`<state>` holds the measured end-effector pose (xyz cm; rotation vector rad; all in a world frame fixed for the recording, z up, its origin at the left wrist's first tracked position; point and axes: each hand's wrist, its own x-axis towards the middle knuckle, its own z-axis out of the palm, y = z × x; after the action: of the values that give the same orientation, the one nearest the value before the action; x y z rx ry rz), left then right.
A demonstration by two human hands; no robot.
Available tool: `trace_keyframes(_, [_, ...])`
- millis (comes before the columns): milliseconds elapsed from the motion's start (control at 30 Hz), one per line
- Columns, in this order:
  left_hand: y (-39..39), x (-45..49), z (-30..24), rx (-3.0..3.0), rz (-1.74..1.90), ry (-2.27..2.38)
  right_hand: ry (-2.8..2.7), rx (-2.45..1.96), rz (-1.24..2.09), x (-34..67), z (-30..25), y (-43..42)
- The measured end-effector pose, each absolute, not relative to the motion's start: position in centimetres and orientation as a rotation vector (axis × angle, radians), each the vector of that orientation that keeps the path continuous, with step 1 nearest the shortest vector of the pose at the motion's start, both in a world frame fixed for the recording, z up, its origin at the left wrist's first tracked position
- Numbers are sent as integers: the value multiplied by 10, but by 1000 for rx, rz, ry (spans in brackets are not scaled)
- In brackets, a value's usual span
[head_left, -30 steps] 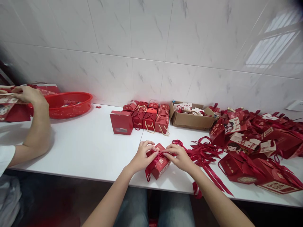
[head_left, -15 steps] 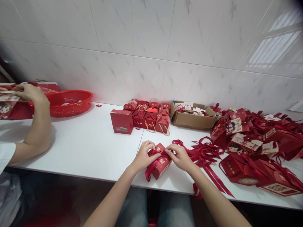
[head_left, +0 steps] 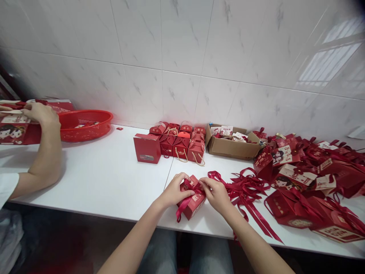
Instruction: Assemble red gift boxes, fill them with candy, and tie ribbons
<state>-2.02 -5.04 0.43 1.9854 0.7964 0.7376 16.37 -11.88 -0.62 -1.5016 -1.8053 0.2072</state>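
Close to the table's front edge a small red gift box (head_left: 194,205) with gold lettering sits at a slant. A dark red ribbon (head_left: 182,208) crosses its top, one tail hanging down the left side. At the box's left, my left hand (head_left: 175,190) is closed, thumb and fingers pinching the ribbon over the top. My right hand (head_left: 214,191) pinches the ribbon at the box's upper right corner. Exactly how the ribbon is looped under my fingertips is hidden. Right of my right hand lies a heap of loose dark red ribbons (head_left: 248,186).
Several red boxes (head_left: 181,146) stand in rows before the tiled wall, beside a cardboard box (head_left: 232,146) of cards. Many ribboned gift boxes (head_left: 296,209) are piled at right. Leftward are a red plastic basket (head_left: 85,133) and another person's arm (head_left: 48,152) handling a printed box.
My right hand has drawn slightly right and up, its fingers closer together. My left hand stays on the ribbon. The box has shifted only slightly.
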Motion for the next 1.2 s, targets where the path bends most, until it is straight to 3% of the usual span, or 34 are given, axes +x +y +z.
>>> trace_keyframes(500, [-52,-19,-8,1842,781,819,-1753,-1650,-172,150,-26,-119])
trace_keyframes(900, [-52,-19,-8,1844,801,831,-1642,-1741,-149,143,-27,-124])
trace_keyframes(1200, [-56,-19,-3,1863,837,875,-1535,-1727,76,140,-21,-133])
